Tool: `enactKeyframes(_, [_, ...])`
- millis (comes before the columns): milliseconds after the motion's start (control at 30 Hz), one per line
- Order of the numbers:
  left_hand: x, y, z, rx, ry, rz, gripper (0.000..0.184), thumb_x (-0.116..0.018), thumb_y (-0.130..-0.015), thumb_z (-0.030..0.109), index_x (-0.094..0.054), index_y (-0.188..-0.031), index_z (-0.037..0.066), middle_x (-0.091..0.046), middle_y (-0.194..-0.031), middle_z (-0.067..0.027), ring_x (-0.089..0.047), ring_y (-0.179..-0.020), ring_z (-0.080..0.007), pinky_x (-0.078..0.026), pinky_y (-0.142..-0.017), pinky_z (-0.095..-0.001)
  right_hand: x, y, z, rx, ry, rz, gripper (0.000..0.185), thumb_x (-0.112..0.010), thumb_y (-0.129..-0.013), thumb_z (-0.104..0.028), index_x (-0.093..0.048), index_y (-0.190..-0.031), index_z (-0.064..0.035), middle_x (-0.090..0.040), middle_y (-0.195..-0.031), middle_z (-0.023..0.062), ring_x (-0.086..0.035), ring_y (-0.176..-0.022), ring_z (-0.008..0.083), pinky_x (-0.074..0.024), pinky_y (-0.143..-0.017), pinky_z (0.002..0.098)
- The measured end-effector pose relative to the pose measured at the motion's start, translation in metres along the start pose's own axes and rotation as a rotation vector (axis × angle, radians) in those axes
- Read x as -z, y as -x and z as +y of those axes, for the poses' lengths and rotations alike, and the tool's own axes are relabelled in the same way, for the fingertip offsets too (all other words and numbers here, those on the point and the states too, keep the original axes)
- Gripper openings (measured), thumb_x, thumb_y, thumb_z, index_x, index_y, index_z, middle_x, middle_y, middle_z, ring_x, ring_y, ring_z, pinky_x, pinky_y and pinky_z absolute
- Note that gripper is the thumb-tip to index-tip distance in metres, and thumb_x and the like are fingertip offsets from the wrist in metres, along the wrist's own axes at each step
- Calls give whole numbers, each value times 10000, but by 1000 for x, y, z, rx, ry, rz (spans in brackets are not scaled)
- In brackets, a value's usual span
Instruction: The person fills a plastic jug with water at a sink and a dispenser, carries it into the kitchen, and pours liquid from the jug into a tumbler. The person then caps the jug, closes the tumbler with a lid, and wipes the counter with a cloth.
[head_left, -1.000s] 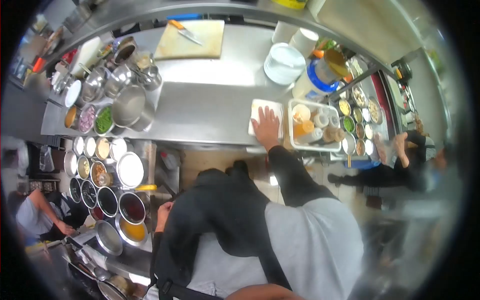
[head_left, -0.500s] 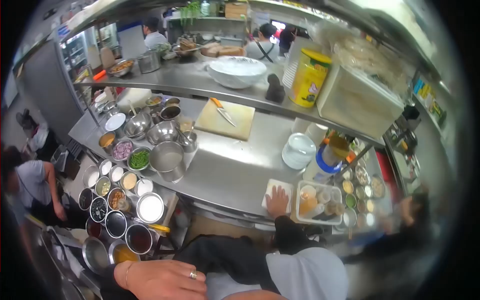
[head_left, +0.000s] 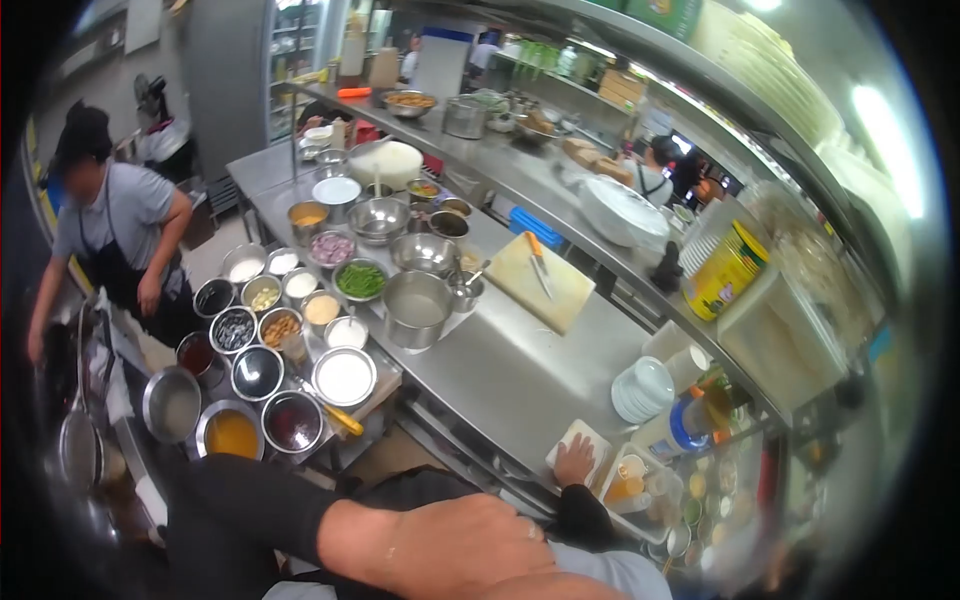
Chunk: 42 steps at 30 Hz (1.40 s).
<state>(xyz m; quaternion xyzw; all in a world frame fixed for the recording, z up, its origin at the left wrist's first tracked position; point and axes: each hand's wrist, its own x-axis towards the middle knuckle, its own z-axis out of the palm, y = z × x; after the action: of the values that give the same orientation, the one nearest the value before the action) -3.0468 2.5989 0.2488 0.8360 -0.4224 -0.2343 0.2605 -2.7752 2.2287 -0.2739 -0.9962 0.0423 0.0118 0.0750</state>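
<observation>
My left hand (head_left: 455,545) is close to the camera at the bottom, back turned up, with a ring on one finger and a thin bracelet at the wrist. It is held across the front of my body, and its fingers bend down out of sight. Farther off, my right hand (head_left: 574,460) lies flat with fingers spread on a folded white cloth (head_left: 592,432) at the counter's front edge. Beside it, a clear plastic tub (head_left: 640,500) holds small containers. A stack of pale bowls (head_left: 643,388) stands behind.
A knife (head_left: 541,272) lies on a cutting board (head_left: 530,290) on the steel counter (head_left: 480,370). Left are a steel pot (head_left: 418,308), green beans (head_left: 360,280) and several sauce bowls, with a yellow-handled tool (head_left: 342,420) across them. A co-worker (head_left: 120,215) stands far left. A shelf (head_left: 480,155) runs above.
The view has swung to the left and tilted, bringing more of the co-worker into sight. My left hand has shifted right in the picture. My right hand stays on the cloth.
</observation>
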Motion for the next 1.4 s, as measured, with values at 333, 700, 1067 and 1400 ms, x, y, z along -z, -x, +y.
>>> enactKeyframes(333, [-67,48,-87,-339,341,333,292,-665,-946,87,-630,-1232,39,-605,-982,-87,-656,-879,-276,-547,-762,-382,0,3,1,-1,19,14,715,-491,-1067,-486,-316,-1659,-125,-265,-1722,200,-283,-1568,426,-258,-1239,631])
enactKeyframes(700, [-164,102,-2,249,388,871,123,-799,-896,42,-701,-916,-30,-728,-897,-146,-745,-824,-283,-576,-681,-349,3,7,0,52,18,78,693,-483,-1077,-458,-347,-1636,-72,-277,-1707,227,-275,-1567,431,-264,-1230,629])
enactKeyframes(1067, [-141,32,35,481,336,698,168,-789,-929,135,-754,-1030,7,-738,-944,-131,-726,-805,-244,-583,-704,-335,-8,7,8,85,19,159,676,-468,-1077,-451,-372,-1622,-63,-312,-1688,251,-321,-1539,460,-283,-1206,648])
enactKeyframes(1400, [-211,-43,-146,926,-303,256,591,-576,-1010,619,-738,-1155,70,-751,-1069,-169,-729,-995,-375,-579,-858,-473,-4,9,14,87,-39,144,687,-476,-1072,-462,-379,-1622,-62,-297,-1698,242,-286,-1560,446,-252,-1231,639])
